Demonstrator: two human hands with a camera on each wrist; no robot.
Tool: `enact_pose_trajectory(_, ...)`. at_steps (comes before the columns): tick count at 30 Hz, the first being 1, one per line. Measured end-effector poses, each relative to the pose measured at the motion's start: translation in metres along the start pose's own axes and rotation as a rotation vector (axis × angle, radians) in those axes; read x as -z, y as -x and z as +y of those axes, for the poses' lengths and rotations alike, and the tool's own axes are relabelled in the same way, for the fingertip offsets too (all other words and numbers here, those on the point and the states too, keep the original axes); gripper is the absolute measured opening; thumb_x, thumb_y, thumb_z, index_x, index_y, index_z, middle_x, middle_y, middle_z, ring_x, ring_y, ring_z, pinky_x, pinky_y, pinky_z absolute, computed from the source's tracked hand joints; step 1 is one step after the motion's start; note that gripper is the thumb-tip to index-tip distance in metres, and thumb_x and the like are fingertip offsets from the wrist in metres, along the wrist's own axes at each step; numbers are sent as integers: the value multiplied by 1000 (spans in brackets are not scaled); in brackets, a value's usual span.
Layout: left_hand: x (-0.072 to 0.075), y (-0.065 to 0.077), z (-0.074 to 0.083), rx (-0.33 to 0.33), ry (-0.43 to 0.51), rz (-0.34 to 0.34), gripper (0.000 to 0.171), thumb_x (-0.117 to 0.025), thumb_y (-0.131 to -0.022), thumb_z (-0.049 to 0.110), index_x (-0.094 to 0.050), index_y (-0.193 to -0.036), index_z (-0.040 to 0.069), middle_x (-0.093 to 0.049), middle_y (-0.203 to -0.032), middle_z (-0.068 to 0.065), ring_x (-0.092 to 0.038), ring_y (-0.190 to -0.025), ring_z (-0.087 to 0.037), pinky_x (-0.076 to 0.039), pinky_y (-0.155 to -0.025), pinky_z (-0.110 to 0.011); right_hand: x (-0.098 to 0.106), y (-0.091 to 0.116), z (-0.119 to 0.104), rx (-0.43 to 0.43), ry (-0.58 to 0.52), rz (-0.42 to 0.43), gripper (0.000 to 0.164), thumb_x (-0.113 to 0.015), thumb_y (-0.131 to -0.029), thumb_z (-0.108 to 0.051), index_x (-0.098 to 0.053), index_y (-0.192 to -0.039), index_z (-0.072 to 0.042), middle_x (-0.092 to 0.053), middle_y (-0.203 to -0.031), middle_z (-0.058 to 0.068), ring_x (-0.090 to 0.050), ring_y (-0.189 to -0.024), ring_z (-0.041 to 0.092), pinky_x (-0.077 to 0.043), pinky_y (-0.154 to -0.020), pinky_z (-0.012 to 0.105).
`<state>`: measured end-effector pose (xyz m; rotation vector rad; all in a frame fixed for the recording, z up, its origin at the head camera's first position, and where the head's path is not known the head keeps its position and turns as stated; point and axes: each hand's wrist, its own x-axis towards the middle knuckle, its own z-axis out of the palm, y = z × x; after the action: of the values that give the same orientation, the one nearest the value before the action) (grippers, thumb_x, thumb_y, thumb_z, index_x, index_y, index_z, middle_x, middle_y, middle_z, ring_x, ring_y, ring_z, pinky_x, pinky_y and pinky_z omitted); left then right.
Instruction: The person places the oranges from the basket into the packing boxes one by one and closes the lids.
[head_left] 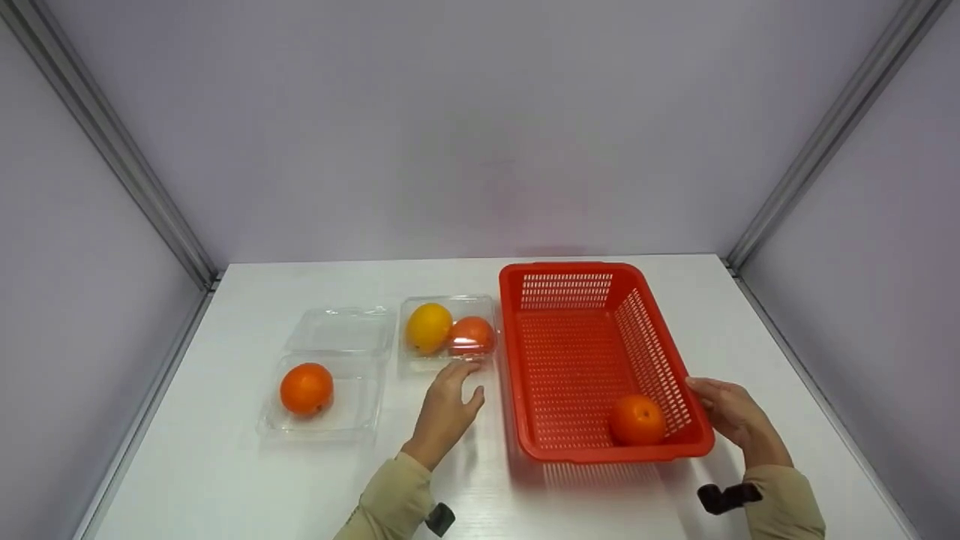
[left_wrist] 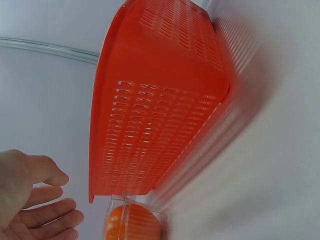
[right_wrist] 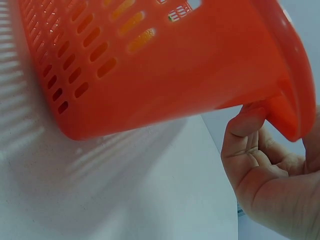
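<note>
A red plastic basket with slotted walls stands on the right of the white table, an orange in its near right corner. My right hand grips its right rim, fingers curled under the lip in the right wrist view. My left hand hovers left of the basket with relaxed fingers, holding nothing. Just beyond its fingertips is a clear plastic box with a round yellow fruit and an orange-red fruit. In the left wrist view, the left hand is apart from the basket wall.
Farther left lies another clear plastic box, its lid folded back and an orange inside. Pale walls with grey metal corner strips enclose the table at the back and both sides.
</note>
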<state>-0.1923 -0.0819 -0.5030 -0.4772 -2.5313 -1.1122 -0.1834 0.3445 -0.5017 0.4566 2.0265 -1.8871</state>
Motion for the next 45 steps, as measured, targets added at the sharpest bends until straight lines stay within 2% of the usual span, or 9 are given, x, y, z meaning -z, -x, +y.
enact_pose_trajectory(5, 0, -3, 5, -30, 14, -38, 27, -68, -82, 2, -66, -108, -1, -70, -108, -12, -65, -107, -28, -53, -96, -39, 0, 0, 0, 8, 4, -10, 18, -54, -97, -31, -67, -105, -21, -69, -91, -13, -66, -87, 4, -56, -81, 22)
enact_pose_trajectory(11, -1, -5, 11, -65, 28, -92, 27, -68, -83, 2, -66, -110, -1, -70, -109, -12, -65, -106, -26, -54, -96, -38, 0, 0, 0, 29, 29, -20, 24, -53, -98, -32, -65, -113, -17, -69, -92, -13, -66, -88, 3, -56, -82, 21)
enact_pose_trajectory(22, -3, -6, 25, -151, 3, -179, 29, -69, -84, 7, -66, -112, 2, -69, -111, -10, -65, -108, -24, -54, -97, -34, 0, 0, 0, 9, 19, -13, 22, -55, -97, -32, -67, -109, -17, -69, -91, -13, -66, -87, 4, -56, -80, 21)
enact_pose_trajectory(27, -5, -8, 35, -185, 5, -236, 28, -66, -86, 10, -65, -114, 3, -70, -112, -9, -65, -109, -22, -53, -99, -32, 0, -1, 1, -15, 33, -1, 37, -55, -97, -33, -61, -122, -8, -68, -92, -12, -66, -88, 5, -56, -80, 22)
enact_pose_trajectory(32, -9, -10, 42, -192, 21, -287, 28, -65, -87, 10, -64, -115, 4, -69, -114, -7, -65, -109, -20, -53, -98, -30, -1, -1, 2, -13, 64, 2, 51, -55, -97, -36, -52, -133, 0, -67, -92, -13, -65, -88, 5, -56, -80, 21)
enact_pose_trajectory(34, -11, -10, 45, -185, 36, -301, 29, -65, -87, 9, -64, -115, 4, -68, -114, -7, -65, -109, -20, -54, -97, -29, -1, 0, 2, -7, 54, -2, 47, -54, -97, -35, -55, -131, -3, -68, -92, -13, -66, -88, 5, -56, -81, 22)
enact_pose_trajectory(38, -15, -9, 50, -165, 60, -328, 29, -64, -88, 10, -64, -117, 5, -68, -117, -7, -65, -109, -18, -53, -97, -27, 0, 1, 2, 0, 16, -8, 25, -53, -98, -33, -64, -113, -16, -69, -91, -13, -67, -87, 5, -56, -81, 22)
enact_pose_trajectory(40, -18, -9, 53, -161, 65, -342, 30, -64, -89, 11, -64, -118, 6, -67, -118, -6, -64, -111, -18, -53, -99, -27, 1, 1, 1, 2, 3, -11, 19, -53, -98, -32, -66, -107, -20, -70, -90, -12, -67, -86, 5, -56, -80, 23)
enact_pose_trajectory(45, -25, -7, 60, -193, 41, -359, 30, -65, -89, 13, -63, -119, 6, -68, -118, -5, -64, -113, -18, -52, -101, -27, 0, 0, 1, -4, 20, -2, 24, -54, -97, -33, -64, -112, -17, -69, -91, -11, -67, -86, 6, -56, -80, 23)
